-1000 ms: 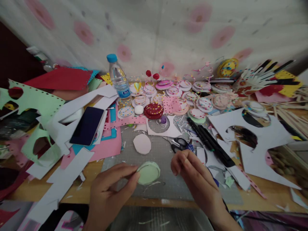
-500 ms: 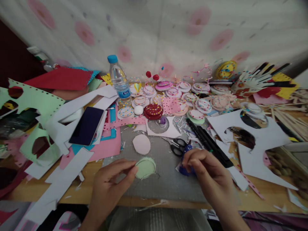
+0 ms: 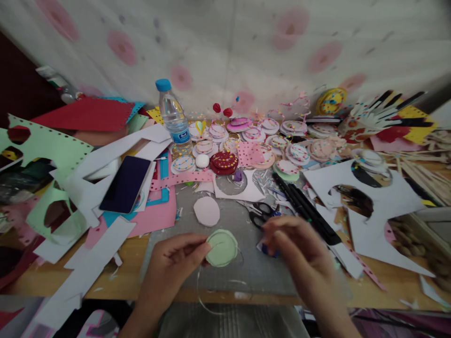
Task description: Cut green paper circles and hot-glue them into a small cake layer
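Note:
My left hand [image 3: 179,263] pinches the left edge of a pale green paper disc [image 3: 221,248] between thumb and fingers, above the grey mat [image 3: 253,274]. A thin thread [image 3: 200,293] hangs in a loop below the disc. My right hand [image 3: 296,249] is blurred, to the right of the disc, with its fingers curled together; whatever they hold is too small to tell. Behind it, partly hidden, lie a dark blue item [image 3: 266,249] and black scissors [image 3: 260,215]. A pale pink disc [image 3: 206,211] lies flat just beyond the green one.
A water bottle [image 3: 172,115], a phone [image 3: 126,184] and cut paper stand or lie at left. Several decorated discs [image 3: 224,163] crowd the back. Black pens [image 3: 306,209], white cut-out card [image 3: 373,234], a cup of sticks [image 3: 359,126] and wooden sticks are at right.
My left hand has moved right with the green disc, which now faces the camera more. A thread loop shows below it. My right hand has shifted slightly and blurred.

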Demonstrator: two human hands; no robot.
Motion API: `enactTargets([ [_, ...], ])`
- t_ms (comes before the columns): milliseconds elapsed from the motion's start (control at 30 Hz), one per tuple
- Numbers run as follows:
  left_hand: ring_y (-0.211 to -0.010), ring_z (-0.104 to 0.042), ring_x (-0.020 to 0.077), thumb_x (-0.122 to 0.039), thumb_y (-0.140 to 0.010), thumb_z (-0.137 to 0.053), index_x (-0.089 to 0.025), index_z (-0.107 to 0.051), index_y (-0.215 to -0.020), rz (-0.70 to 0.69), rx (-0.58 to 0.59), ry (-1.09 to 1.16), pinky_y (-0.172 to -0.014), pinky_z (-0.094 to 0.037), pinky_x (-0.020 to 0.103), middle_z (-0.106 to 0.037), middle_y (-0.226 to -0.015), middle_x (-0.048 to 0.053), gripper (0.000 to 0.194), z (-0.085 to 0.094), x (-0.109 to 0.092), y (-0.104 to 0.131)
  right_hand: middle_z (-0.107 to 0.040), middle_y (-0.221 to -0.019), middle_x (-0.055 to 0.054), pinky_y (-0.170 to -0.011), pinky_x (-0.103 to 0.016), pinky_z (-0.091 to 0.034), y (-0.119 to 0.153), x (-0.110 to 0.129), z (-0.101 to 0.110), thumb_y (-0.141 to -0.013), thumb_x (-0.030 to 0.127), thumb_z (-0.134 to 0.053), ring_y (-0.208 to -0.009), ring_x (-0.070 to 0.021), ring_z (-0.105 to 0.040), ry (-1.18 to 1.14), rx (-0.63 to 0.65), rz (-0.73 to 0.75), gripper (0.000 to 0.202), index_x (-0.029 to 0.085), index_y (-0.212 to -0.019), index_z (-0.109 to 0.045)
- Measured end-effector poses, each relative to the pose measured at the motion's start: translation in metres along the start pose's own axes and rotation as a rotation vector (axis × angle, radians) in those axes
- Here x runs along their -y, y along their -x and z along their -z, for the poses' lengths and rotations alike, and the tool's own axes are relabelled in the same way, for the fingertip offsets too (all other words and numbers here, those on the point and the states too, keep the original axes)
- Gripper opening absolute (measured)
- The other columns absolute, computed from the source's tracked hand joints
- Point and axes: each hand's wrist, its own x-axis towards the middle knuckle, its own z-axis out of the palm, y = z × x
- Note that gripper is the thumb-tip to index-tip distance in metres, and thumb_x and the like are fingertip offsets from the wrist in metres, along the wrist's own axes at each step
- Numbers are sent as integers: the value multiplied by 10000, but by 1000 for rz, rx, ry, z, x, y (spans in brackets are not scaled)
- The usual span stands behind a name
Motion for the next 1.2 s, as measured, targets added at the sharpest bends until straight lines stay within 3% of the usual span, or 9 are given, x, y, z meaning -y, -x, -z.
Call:
enactTargets([
  [100,-539,-646,115,-255,-698,-781,-208,-790,-774,44,-5,70,-527,-532,164,-734,-645,13,91,-8,-3,2,-622,-740,-1,-545,-189,-470,5,-6,-18,-900,380,-617,-604,-96,-565,-178,250,-270,171,215,-934,-649],
  [167,-539,-635,107,-277,-684,-797,-207,-790,-770,70,-31,128,-533,-524,162,-730,-650,10,111,-14,-5,5,-606,-683,14,-521,-167,-459,6,-9,-26,-866,397,-663,-575,-80,-562,-309,322,-408,201,197,-881,-655],
  [267,-531,-620,99,-327,-661,-821,-206,-788,-773,94,-14,211,-535,-515,165,-724,-645,8,168,-21,-8,9,-613,-676,19,-483,-137,-442,7,-9,-31,-825,382,-717,-559,-66,-574,-441,313,-494,205,184,-831,-661],
  [433,-572,-623,125,-408,-634,-830,-177,-777,-820,108,73,290,-546,-525,201,-711,-650,27,301,-27,-6,11,-614,-647,16,-462,-136,-445,8,-7,-32,-789,397,-747,-546,-74,-580,-459,240,-497,240,171,-806,-666],
  [733,-620,-690,191,-388,-689,-773,-180,-782,-794,124,49,85,-587,-592,282,-748,-707,66,233,-21,-5,11,-625,-634,3,-518,-208,-504,10,-6,-32,-799,413,-724,-542,-107,-578,-267,181,-361,243,180,-793,-657],
  [967,-616,-687,164,-305,-685,-793,-194,-794,-778,113,-24,138,-570,-594,232,-760,-728,51,145,-21,-5,13,-659,-711,-8,-559,-215,-540,12,-3,-32,-864,390,-656,-624,-126,-632,-241,221,-300,190,203,-865,-690],
  [1067,-574,-679,155,-301,-687,-792,-185,-789,-779,96,-82,114,-561,-596,235,-751,-694,39,149,-19,-3,12,-672,-810,-28,-574,-230,-542,16,-3,-19,-949,354,-525,-689,-143,-638,-79,184,-137,200,237,-991,-682],
  [1200,-582,-701,174,-334,-706,-771,-172,-780,-811,31,-125,-20,-580,-604,253,-758,-708,44,193,-10,2,6,-634,-924,-51,-686,-295,-517,19,-11,17,-921,240,-542,-784,-175,-612,537,-50,239,158,240,-1062,-614],
])
